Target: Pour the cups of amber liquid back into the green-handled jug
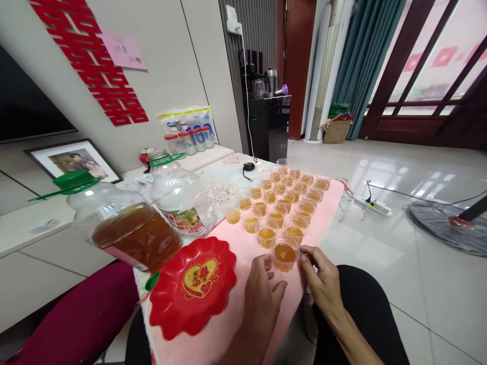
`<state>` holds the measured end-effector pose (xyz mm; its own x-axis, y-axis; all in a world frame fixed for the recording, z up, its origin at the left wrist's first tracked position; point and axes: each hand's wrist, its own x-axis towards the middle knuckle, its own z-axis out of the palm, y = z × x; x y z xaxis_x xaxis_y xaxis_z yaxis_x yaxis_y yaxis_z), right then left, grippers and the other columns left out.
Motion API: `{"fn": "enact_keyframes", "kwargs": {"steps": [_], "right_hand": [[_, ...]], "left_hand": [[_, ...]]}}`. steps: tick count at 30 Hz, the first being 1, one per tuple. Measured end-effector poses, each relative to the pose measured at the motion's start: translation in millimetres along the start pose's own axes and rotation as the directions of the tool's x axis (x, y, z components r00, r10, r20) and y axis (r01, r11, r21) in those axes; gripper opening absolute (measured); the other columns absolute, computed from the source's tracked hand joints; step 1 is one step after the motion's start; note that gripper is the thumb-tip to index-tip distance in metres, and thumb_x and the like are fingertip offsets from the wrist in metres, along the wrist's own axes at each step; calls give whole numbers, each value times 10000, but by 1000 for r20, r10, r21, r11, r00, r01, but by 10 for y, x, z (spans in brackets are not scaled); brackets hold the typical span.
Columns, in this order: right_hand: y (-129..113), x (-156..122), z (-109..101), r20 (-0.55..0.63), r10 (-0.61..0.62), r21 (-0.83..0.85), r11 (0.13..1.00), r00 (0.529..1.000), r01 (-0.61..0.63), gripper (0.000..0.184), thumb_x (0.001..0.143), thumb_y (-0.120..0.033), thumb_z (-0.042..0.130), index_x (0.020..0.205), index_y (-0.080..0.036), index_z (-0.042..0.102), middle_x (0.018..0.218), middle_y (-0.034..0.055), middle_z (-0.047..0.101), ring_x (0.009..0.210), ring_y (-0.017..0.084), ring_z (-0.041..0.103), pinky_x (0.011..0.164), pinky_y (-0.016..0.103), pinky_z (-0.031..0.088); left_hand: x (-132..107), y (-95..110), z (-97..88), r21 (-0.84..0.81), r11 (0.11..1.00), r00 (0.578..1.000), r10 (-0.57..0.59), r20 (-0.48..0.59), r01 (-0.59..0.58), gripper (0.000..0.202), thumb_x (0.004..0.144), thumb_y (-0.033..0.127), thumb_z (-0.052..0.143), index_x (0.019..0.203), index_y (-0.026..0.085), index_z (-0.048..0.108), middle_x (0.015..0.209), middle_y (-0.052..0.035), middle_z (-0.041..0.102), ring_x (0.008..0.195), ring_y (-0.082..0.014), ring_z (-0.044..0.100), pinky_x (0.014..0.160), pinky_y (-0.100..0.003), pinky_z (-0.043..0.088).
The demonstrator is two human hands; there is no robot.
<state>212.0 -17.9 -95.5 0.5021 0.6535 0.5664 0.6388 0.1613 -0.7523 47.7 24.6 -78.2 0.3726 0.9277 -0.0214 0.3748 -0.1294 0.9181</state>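
A clear plastic cup [285, 254] of amber liquid stands at the near end of several rows of similar filled cups [276, 215]. My left hand [264, 291] is just to its left, fingers loosely curled and thumb apart, holding nothing. On the other side, my right hand [321, 274] has its bent fingertips at the cup's right rim, thumb and forefinger drawn close together. The cups stand on a pink cloth [247, 274]. Left of my left hand lies a red scalloped plate [196, 286] with a gold heart printed on it.
A large jug [133, 230] of brown liquid with a green cap leans at the left, beside another clear jug [180, 190]. A framed photo [76, 159] rests behind them. A power strip [373, 207] and a fan base [452, 225] are on the floor at the right.
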Motion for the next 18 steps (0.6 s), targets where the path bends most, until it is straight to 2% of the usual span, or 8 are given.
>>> {"fn": "enact_keyframes", "kwargs": {"steps": [3, 6, 9, 11, 15, 18], "right_hand": [[52, -8, -37, -55, 15, -8, 1000, 998, -16, 180, 1023, -315, 578, 1065, -202, 712, 899, 13, 732, 739, 141, 693, 682, 229, 549], [84, -39, -79, -110, 13, -5, 1000, 994, -14, 173, 1033, -305, 572, 1094, -205, 698, 903, 13, 730, 696, 129, 687, 639, 215, 550], [62, -109, -128, -153, -25, -2, 1000, 988, 25, 149, 1028, -284, 577, 1098, -212, 687, 905, 18, 719, 708, 129, 687, 620, 208, 543], [9, -174, -151, -146, -72, 4, 997, 987, 74, 135, 1011, -271, 591, 1087, -227, 693, 899, 15, 714, 712, 129, 689, 632, 209, 546], [-202, -297, -109, -15, -268, 32, 963, 963, 268, 184, 964, -191, 592, 1099, -267, 691, 906, 13, 736, 724, 151, 725, 634, 221, 578], [-396, -356, 5, 164, -414, 130, 909, 896, 396, 282, 955, -117, 537, 1174, -265, 636, 879, 17, 738, 703, 159, 733, 600, 223, 596]], "left_hand": [[-30, -42, -35, 19, 1000, 1000, -11, 1, 11, 438, 792, 138, 579, 1223, 131, 501, 1217, -158, 592, 1105, -262, 624, 998, -518, 532], [-135, -82, -116, 31, 999, 1000, 10, 18, -11, 356, 824, 179, 563, 1178, 147, 537, 1159, -138, 614, 1077, -258, 633, 984, -509, 544], [-299, -139, -184, 43, 996, 997, 75, 21, -76, 303, 852, 186, 538, 1153, 182, 575, 1122, -101, 640, 1041, -216, 656, 942, -412, 577], [-408, -204, -190, 63, 989, 991, 136, -21, -134, 300, 856, 163, 509, 1143, 194, 593, 1079, -83, 647, 995, -189, 666, 885, -344, 586], [-542, -410, -156, 140, 954, 943, 288, -166, -266, 263, 933, 165, 400, 1072, 201, 620, 976, -75, 658, 908, -177, 663, 825, -301, 561], [-592, -562, -193, 197, 916, 882, 393, -259, -350, 269, 997, 217, 360, 986, 220, 629, 862, -52, 660, 811, -167, 651, 769, -272, 534]]}}
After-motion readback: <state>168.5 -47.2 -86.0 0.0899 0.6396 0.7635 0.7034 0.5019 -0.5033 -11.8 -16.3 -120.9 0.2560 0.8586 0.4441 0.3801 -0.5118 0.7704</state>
